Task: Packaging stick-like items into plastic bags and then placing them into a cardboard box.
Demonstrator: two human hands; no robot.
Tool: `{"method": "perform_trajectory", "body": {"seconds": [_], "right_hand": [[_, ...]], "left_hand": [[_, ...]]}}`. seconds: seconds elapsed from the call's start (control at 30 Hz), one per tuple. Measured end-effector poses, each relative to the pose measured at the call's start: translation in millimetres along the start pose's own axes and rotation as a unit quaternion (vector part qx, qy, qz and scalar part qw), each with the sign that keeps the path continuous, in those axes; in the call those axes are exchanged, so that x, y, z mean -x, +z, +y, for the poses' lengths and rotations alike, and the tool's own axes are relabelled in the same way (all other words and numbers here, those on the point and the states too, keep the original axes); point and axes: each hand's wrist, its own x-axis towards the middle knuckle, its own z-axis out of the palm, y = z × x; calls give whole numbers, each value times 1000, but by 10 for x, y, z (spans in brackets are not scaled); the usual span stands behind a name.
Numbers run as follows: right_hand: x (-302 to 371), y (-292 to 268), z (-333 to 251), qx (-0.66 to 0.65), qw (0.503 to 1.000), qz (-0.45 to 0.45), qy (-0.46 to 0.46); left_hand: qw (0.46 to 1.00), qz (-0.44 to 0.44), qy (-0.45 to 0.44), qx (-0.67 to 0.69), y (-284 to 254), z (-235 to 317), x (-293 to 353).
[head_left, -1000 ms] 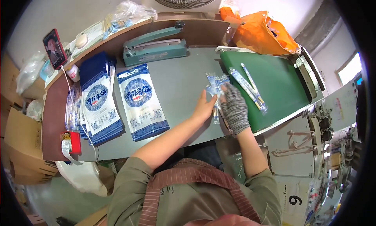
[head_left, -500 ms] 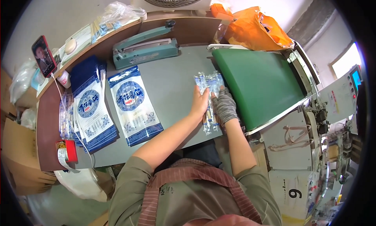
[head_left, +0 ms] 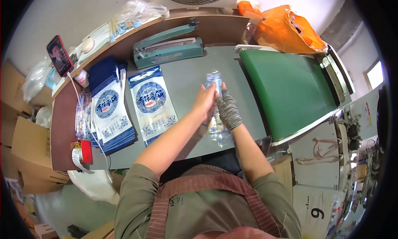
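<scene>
Pressing together around a bundle of clear slim packets (head_left: 215, 114), both hands meet over the grey worktop (head_left: 186, 79). Left hand (head_left: 204, 103), bare, flat against the bundle's left side; right hand (head_left: 227, 108), in a grey fingerless glove, closed on its right side. Bundle stands lengthwise btwn the palms, top end poking past the fingertips, lower end trailing toward the body. Probably light, slick film, loose pieces apt to slide apart, so best squeezed at mid-length w/ even pressure. Printed blue-white pouches (head_left: 151, 102) lie well left; green conveyor belt (head_left: 290, 90) to the right.
</scene>
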Motion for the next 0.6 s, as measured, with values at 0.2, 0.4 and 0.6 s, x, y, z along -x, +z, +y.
{"method": "perform_trajectory", "body": {"seconds": [0.2,0.4,0.6], "right_hand": [[-161,70,125,-395,910,-76,95],[381,-599,-1173,-427,882,-71,-187],[477,-470,-1104,-388,890,-137,-198]], "left_hand": [[930,77,339,-122,294,55,464],[783,36,571,-243,200,447,893],[912,-159,314,-211,-206,35,634]]}}
